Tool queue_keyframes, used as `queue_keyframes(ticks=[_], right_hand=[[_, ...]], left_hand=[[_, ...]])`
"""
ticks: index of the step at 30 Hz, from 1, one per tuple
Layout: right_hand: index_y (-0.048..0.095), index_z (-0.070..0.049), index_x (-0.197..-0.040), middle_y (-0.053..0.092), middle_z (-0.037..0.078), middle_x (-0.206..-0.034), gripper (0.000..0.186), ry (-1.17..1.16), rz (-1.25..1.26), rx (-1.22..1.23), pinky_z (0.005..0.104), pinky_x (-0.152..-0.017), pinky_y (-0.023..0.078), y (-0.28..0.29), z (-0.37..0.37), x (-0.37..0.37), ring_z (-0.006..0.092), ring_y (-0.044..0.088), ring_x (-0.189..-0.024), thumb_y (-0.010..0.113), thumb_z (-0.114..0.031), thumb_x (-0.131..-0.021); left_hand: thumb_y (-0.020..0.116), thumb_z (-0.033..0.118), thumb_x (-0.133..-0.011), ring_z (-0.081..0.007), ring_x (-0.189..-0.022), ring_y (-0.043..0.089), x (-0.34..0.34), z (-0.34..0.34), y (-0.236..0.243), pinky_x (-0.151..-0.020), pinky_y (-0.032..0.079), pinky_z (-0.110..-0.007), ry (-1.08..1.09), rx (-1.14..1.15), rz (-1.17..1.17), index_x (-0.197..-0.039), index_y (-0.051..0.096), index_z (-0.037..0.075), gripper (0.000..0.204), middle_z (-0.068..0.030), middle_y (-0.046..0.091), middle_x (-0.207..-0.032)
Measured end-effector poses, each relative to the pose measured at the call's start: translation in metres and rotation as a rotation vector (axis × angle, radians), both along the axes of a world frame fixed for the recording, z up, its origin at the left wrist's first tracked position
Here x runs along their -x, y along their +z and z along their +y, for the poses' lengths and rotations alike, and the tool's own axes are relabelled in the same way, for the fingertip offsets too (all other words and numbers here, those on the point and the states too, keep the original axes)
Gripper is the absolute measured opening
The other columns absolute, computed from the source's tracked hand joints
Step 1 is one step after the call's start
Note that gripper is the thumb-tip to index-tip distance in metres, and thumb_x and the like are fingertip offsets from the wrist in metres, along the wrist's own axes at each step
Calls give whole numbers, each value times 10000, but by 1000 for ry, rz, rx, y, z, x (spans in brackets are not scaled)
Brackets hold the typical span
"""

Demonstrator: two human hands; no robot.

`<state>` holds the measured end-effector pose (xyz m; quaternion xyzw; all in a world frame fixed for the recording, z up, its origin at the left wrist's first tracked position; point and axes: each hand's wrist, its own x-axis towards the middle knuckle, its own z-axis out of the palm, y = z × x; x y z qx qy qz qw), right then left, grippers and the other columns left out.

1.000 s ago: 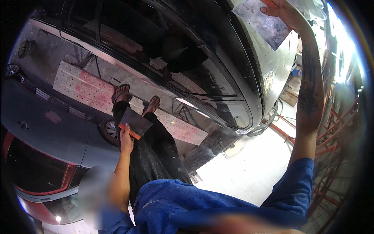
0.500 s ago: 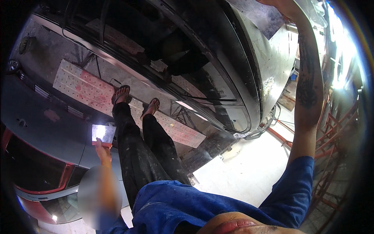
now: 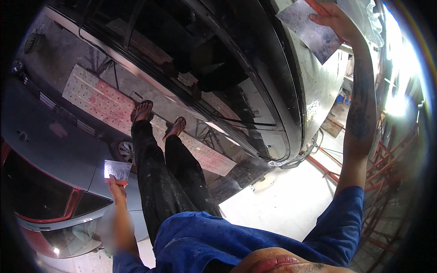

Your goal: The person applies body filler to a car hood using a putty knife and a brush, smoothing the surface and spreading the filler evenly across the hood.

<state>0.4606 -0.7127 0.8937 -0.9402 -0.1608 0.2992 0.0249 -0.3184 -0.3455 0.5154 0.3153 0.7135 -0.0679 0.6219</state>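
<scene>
My left hand grips a square metal putty spreader by its orange-red edge, the shiny blade pointing up and away from me. It is held beside my legs, over the grey car body. Raised at the upper right, my right hand is closed on a larger square metal putty spreader with an orange-red edge. That blade overlaps the pale, patchy roof of the dark vehicle; whether it touches the surface I cannot tell. Its top corner runs out of the picture.
I stand in sandals on a perforated, red-stained plank between the dark vehicle and a grey car with red-edged windows. Red metal frames and a bright light stand on the right. A wheel lies at the far left.
My right hand has come lower into the picture, showing more of its spreader. My left hand and its spreader have shifted slightly left and down, and its blade is less glaring.
</scene>
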Motion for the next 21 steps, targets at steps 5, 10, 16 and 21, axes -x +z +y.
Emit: queue_keyframes(ticks=[5,10,16,21], right_hand=[[601,-4,-1115,492,-33,-914,294,133,-28,-282,257,-741,385,-21,-32,-26,81,442,-829,711,-167,-896],[483,-61,-1420,510,64,-1449,505,92,166,-235,254,-1088,342,-19,-50,-29,118,458,-1305,649,-140,-950],[627,56,-1031,448,-34,-591,283,52,-62,182,286,-539,369,13,17,12,103,417,-559,691,-190,-907],[651,-29,-1179,429,32,-579,294,196,-156,202,323,-524,382,17,44,40,115,422,-539,638,-161,-916]], left_hand=[[634,435,-943,-187,-668,614,-9,-9,13,-518,510,-346,29,-20,-46,-1198,511,102,437,-43,594,-881],[636,446,-939,-181,-648,614,-7,-7,21,-515,507,-343,5,-24,-39,-1193,513,105,442,-36,600,-857],[630,455,-941,-181,-617,601,6,-1,14,-515,507,-351,-9,-16,-42,-1154,517,110,421,-33,592,-840],[621,469,-943,-182,-624,596,8,-5,14,-522,510,-356,-44,1,47,-1140,523,113,419,-39,584,-833]])
